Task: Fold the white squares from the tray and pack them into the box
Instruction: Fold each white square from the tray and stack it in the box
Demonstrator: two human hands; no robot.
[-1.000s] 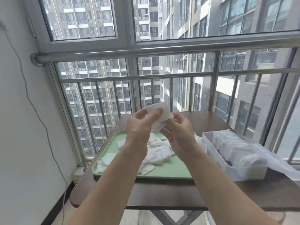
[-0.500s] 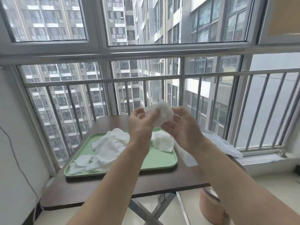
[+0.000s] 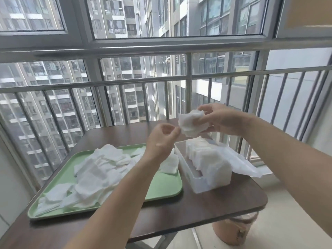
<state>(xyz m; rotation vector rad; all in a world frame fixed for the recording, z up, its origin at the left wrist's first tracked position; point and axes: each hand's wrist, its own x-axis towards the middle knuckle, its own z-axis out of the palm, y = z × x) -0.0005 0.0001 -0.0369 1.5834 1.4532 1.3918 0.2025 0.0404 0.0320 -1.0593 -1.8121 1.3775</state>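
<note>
White folded square point(image 3: 192, 123): up in the air, held by the right hand point(image 3: 222, 119).
Right hand: fingers and thumb curled round the square.
Left hand point(image 3: 161, 139): fingers curled, tips at the square's left edge; cannot tell if they pinch it.
Clear plastic box point(image 3: 199, 186): on the brown table point(image 3: 215, 200), under the right hand, with folded white squares point(image 3: 206, 159) inside.
Green flat tray point(image 3: 165, 187): under the left hand, with a heap of loose white squares point(image 3: 97, 169).
</note>
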